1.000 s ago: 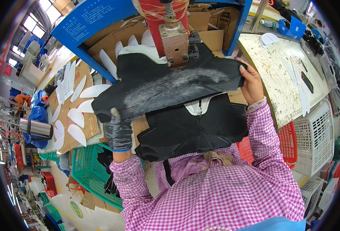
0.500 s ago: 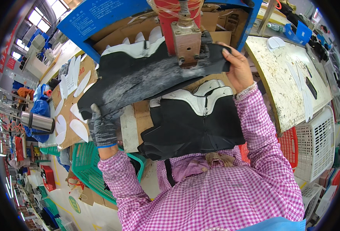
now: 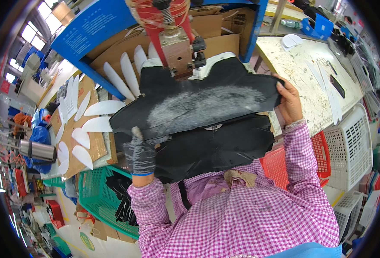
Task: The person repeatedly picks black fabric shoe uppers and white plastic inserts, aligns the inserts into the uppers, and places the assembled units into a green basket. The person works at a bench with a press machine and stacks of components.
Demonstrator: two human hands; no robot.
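Pinching a black panel at both ends, just below the metal block of a red machine: at the left corner with the gloved left hand, thumb on the upper face, and at the right edge with the bare right hand, thumb likewise on top. Tucked mostly out of sight beneath, as for the other fingers. Seemingly midway through guiding the panel under the block, judging by the broad pale patch along its face; impossible to tell contact from this angle. Likely to call next for an even pull from both ends and a flat, unwrinkled surface near the metal. Compared with half a second ago, drawn closer to the checked shirt and farther right of the block, leaving the pale patch clear of the metal. Also covering more of the lower panel, now with just a sliver of white trim in sight. Flanked by white pieces at left and a pale bench at right.
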